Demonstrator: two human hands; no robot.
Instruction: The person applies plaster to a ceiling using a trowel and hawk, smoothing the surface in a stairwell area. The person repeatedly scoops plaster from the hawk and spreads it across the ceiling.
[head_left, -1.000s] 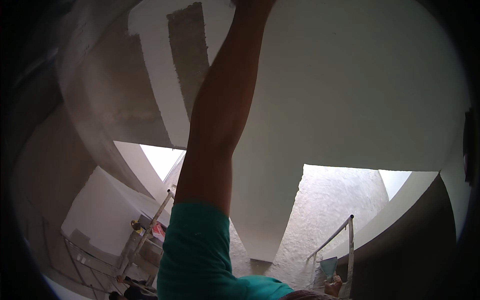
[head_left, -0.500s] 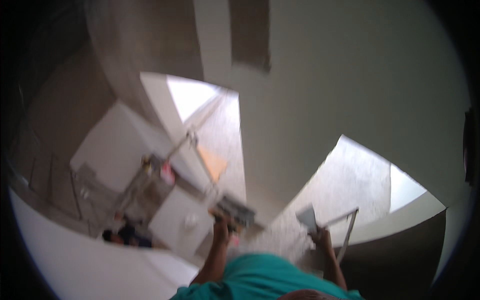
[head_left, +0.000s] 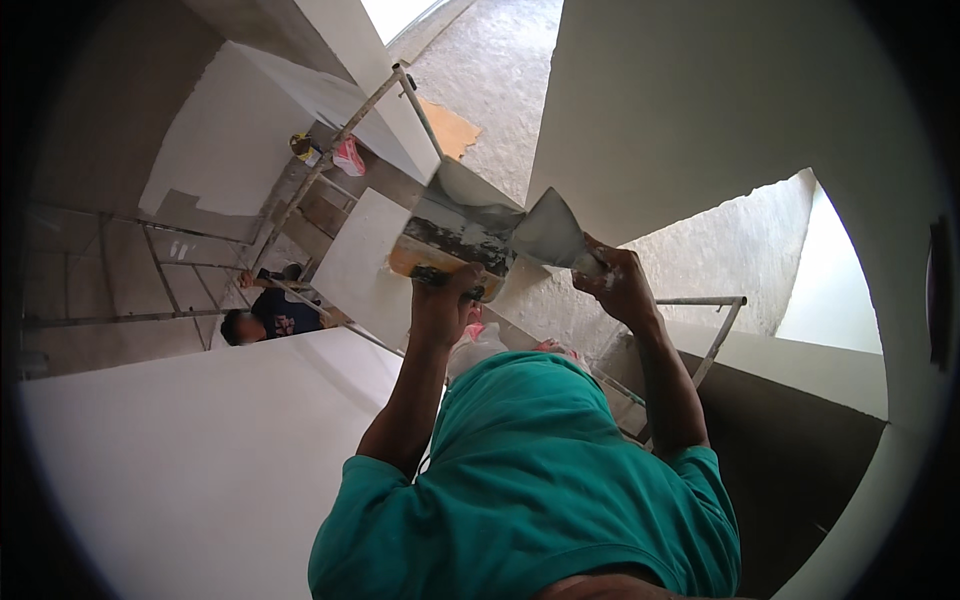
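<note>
Two tools meet in front of the person's chest: the left hand (head_left: 445,300) is clenched under a plaster-smeared board (head_left: 450,245), and the right hand (head_left: 618,285) grips the handle of a broad putty knife (head_left: 548,232), whose blade touches the board's right edge. Wet grey filler sits along the board's face, and the board looks tilted, so I judge that the filler could slide off its low edge and drop. A second person (head_left: 265,312) in a dark shirt is well below beside the metal scaffold (head_left: 330,165), roughly under this height, so anything that falls may land near them. The knife is held only by its short handle with whitened, coated fingers (head_left: 600,270); a slick grip could let it twist or slip as it scrapes. The teal sleeve (head_left: 520,470) hides where the person stands, so I cannot tell how steady their footing is.
</note>
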